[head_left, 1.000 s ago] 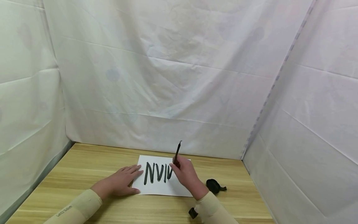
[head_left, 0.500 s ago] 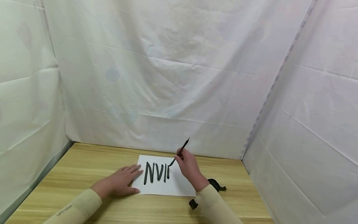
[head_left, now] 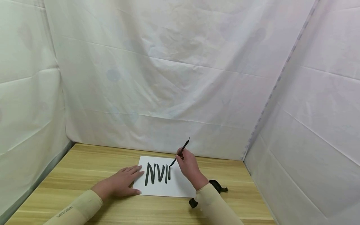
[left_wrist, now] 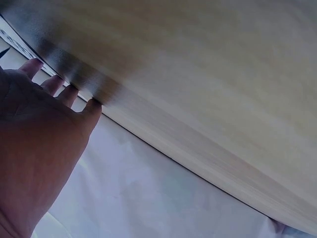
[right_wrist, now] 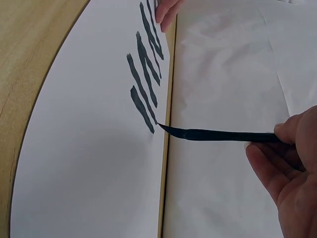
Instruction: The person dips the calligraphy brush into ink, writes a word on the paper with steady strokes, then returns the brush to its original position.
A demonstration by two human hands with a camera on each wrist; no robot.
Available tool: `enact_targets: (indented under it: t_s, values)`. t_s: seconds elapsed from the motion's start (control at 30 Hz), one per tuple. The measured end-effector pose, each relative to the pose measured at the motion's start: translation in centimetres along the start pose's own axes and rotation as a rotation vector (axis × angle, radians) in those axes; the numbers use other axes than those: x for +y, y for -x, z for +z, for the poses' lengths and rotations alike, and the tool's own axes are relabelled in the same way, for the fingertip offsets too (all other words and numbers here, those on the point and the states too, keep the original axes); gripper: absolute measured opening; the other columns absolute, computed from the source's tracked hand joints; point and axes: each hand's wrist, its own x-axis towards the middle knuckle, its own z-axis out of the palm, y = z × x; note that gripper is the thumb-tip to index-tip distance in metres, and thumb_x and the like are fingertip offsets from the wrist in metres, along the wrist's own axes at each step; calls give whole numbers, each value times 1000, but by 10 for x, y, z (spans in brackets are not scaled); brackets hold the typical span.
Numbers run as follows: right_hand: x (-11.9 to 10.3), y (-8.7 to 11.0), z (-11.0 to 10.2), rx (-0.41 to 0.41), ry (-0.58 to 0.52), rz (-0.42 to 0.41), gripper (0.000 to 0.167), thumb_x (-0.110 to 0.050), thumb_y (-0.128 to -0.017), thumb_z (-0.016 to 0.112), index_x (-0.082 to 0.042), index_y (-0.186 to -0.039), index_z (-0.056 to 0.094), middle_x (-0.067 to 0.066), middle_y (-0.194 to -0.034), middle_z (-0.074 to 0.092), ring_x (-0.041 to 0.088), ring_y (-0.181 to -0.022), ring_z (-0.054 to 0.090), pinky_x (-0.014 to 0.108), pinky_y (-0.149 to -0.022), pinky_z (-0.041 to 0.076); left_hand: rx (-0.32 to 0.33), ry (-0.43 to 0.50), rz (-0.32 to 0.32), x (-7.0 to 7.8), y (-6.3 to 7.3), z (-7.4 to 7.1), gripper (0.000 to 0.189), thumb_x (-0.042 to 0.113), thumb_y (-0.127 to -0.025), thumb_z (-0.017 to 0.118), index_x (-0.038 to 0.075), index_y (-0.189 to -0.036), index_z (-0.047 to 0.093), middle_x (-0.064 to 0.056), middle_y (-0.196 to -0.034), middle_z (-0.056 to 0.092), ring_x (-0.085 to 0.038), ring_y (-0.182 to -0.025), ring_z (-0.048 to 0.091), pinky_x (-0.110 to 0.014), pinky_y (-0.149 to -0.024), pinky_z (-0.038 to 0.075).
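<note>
A sheet of white paper (head_left: pixel 180 187) lies on the table, with thick black brush strokes (head_left: pixel 152 173) across its left half. My right hand (head_left: pixel 189 165) holds a dark ink brush (head_left: pixel 184 145) between thumb and fingers, its handle leaning up to the right. In the right wrist view, the pointed bristles of the brush (right_wrist: pixel 213 135) come close to the far ends of the last strokes (right_wrist: pixel 142 109); whether they touch the paper cannot be told. With fingers spread, my left hand (head_left: pixel 123 182) rests on the left edge of the paper.
A black round object with a short tail (head_left: pixel 216 185) lies right of the paper, partly behind the right forearm. A smaller black object (head_left: pixel 193 203) is beside the right sleeve. White cloth (head_left: pixel 157 93) hangs behind and at both sides of the wooden table (head_left: pixel 84 162).
The right hand has risen slightly, and the brush has gone from nearly upright to a rightward slant, its tip moving from the last stroke's lower part to its top. The left hand stays put.
</note>
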Motion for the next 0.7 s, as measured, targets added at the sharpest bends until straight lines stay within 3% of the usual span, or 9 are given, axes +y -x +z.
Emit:
enact_targets:
  t_s: [0.7]
  values:
    - [15,-5,13,2,19,-15,6,-5,-108,71,-8,-113,69,1,-105,73,22,-101,76,43,-84,64,-5,-8,2,-4,-2,3,97,72,-100,67,3,-166,47,-24,-174,38,-51,-159,36,-73,-124,33]
